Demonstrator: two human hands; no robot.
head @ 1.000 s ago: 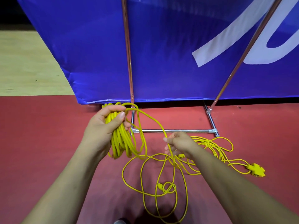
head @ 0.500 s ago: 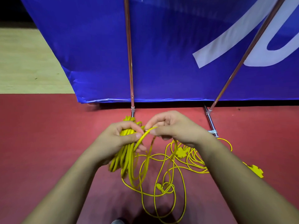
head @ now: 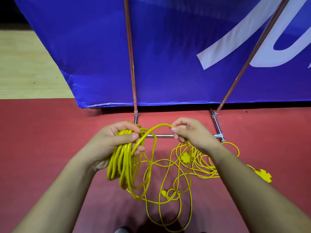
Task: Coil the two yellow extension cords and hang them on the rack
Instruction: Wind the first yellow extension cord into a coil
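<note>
Gripping a fat bundle of loops, the left hand (head: 116,140) has its fingers curled round the coiled yellow cord (head: 124,162), thumb clamped across the top. The loops dangle from the fist over the red floor (head: 42,140), and I can't tell if they touch it. The right hand (head: 190,133) pinches one strand between thumb and fingertips, and that strand arcs across to the left hand. More cord sprawls on the floor in loose tangled loops (head: 168,182), a small plug (head: 164,193) in the middle. To the right sits a second yellow heap (head: 202,163), partly hidden behind the right forearm, so where one cord ends and the other starts is anyone's guess. One socket block (head: 263,175) peeks out past that forearm. The rack (head: 161,135) stands just behind the hands — only its base bar and two poles show, tops cut off — against a blue banner (head: 168,56).
</note>
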